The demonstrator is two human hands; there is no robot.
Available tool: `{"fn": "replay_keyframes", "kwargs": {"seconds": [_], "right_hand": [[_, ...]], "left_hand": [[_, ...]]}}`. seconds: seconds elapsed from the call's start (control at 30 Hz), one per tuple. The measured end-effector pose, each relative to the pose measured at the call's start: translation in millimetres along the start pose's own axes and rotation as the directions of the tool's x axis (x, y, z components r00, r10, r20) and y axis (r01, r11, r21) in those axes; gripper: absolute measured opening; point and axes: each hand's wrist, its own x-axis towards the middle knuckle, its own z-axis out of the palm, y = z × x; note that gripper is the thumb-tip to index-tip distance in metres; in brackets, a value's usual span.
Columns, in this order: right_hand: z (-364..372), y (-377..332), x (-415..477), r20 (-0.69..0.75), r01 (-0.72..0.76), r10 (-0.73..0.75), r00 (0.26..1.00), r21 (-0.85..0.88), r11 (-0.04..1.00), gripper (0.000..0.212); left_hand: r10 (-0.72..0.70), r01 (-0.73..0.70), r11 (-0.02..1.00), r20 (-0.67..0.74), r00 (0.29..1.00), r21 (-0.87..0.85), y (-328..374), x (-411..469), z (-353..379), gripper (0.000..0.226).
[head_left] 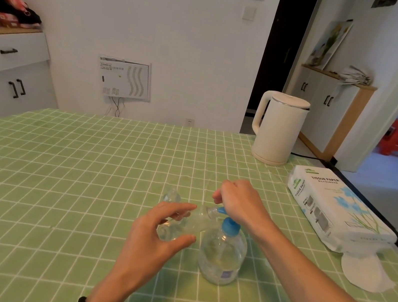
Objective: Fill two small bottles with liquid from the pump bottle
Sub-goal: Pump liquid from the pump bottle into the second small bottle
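The fingers of the left hand curl round a tilted small bottle, mouth at the blue spout of the pump bottle — the right hand grips its head — a second small bottle just behind on the green worktop.

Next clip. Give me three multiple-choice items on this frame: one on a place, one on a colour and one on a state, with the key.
1. Where is the tissue pack relative to the pump bottle?
A) to its left B) stacked on it C) to its right
2. What colour is the pump head?
A) blue B) red C) black
3. How is the small bottle at the left hand?
A) standing upright, unheld B) held tilted, mouth at the pump head C) lying capped, unheld

Key:
1 C: the pack lies off to the right.
2 A: the head is plainly blue.
3 B: the left hand holds it slanted while the right hand grips the pump head.
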Motion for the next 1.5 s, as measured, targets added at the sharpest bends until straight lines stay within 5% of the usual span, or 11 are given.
{"fn": "replay_keyframes", "kwargs": {"seconds": [1.5], "right_hand": [[-2, -1, -2, -0.006, 0.063, -0.063, 0.998, -0.022, 0.998, 0.047]], "left_hand": [[-0.019, 0.019, 1.000, 0.003, 1.000, -0.002, 3, 2, 0, 0.054]]}}
